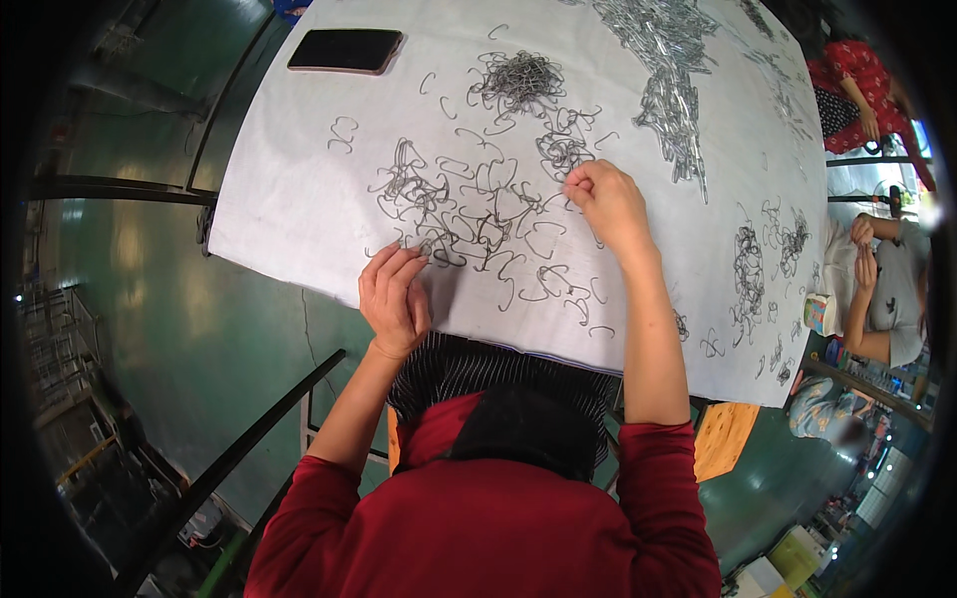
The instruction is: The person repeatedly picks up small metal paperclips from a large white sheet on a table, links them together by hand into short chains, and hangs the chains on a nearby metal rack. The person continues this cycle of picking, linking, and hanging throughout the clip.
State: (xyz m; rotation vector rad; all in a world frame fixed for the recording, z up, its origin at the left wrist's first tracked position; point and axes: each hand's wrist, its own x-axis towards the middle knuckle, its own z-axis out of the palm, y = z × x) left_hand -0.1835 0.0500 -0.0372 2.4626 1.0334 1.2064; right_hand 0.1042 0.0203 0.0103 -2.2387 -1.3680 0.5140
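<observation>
Many bent grey wire hooks (488, 224) lie loosely tangled on the white-covered table (299, 214). At the near left edge of this spread is my left hand (395, 299), its fingers curled together and their tips against the hooks; anything held there is hidden. My right hand (610, 204) is closed in a pinch at the spread's right side, with a thin wire hook showing at the fingertips. Just beyond it sits a small tangle of hooks (564, 151). Farther off, a denser heap of hooks (520, 82) stands near the middle.
A dark phone (345, 51) lies at the far left of the table. Straight shiny metal pieces (670, 95) form a long pile at the far right. More hooks (748, 274) lie toward the right edge, where other people (890, 289) sit. A wooden stool (726, 439) shows below the table.
</observation>
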